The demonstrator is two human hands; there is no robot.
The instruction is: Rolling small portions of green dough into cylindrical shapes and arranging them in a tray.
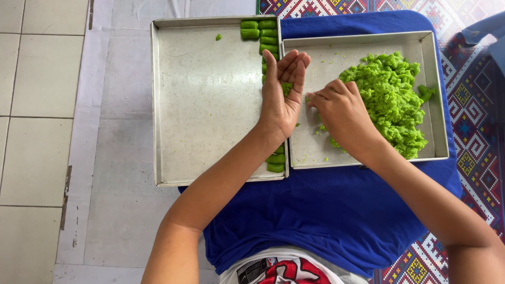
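Observation:
My left hand [283,92] is held edge-up over the seam between two metal trays, fingers together and palm turned right, with a bit of green dough [286,88] against the palm. My right hand [342,110] rests in the right tray [428,47], fingertips pinched on a small bit of green dough beside the left palm. A large heap of crumbly green dough [392,97] lies in the right tray, just beyond my right hand. Small green dough rolls [265,32] line the right side of the left tray [205,94], with more rolls [275,162] near its front.
Both trays sit on a blue cloth [326,210] over my lap. A patterned woven mat [473,105] lies to the right, pale floor tiles [42,105] to the left. A stray green crumb [218,37] lies in the left tray.

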